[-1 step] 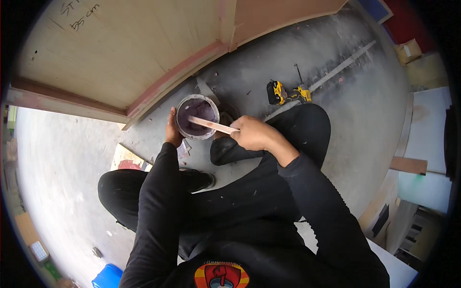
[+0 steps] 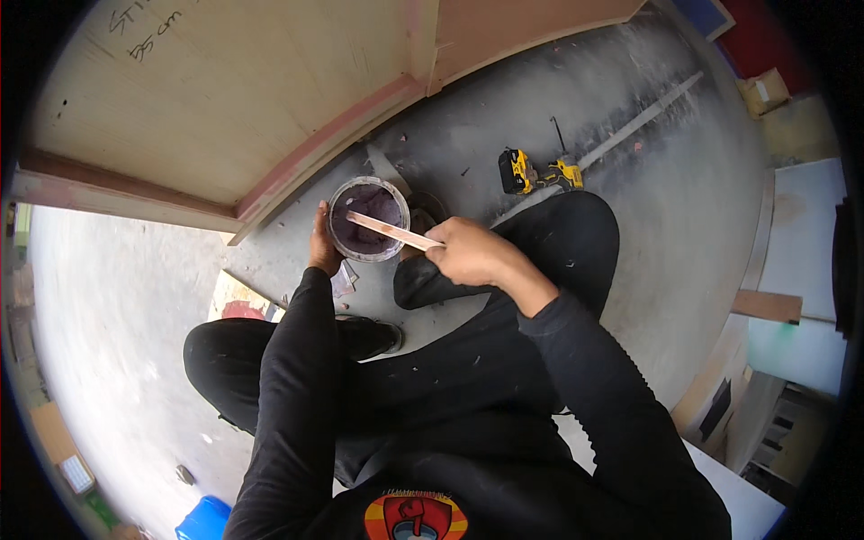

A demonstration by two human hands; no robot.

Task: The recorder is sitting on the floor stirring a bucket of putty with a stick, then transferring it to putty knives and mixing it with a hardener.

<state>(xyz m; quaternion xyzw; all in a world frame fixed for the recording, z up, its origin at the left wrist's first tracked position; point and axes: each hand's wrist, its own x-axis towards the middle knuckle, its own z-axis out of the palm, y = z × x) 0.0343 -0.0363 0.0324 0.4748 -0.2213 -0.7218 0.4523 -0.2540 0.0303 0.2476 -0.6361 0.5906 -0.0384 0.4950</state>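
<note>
A round tub (image 2: 404,192) of greyish-purple paste is tilted so its open mouth shows. My left hand (image 2: 322,243) grips it by the left side, fingers along the outer wall. In my right hand (image 2: 470,252) is a flat wooden stick (image 2: 389,230), held closed near its end. The stick's far end reaches over the rim into the mouth of the tub; paste marks its face. Whether the tip touches the paste is hard to tell. Dried paste coats the tub's rim.
A large wooden panel (image 2: 252,90) with a pinkish-edged frame stands ahead. A yellow-and-black cordless drill (image 2: 540,171) lies on the concrete floor beyond my right knee. Beside my left foot lies a stained board (image 2: 236,292). A blue object (image 2: 202,517) sits at lower left.
The stick's far end has shifted slightly up and left within the tub mouth, and my right hand has moved a little left. My left hand keeps its hold.
</note>
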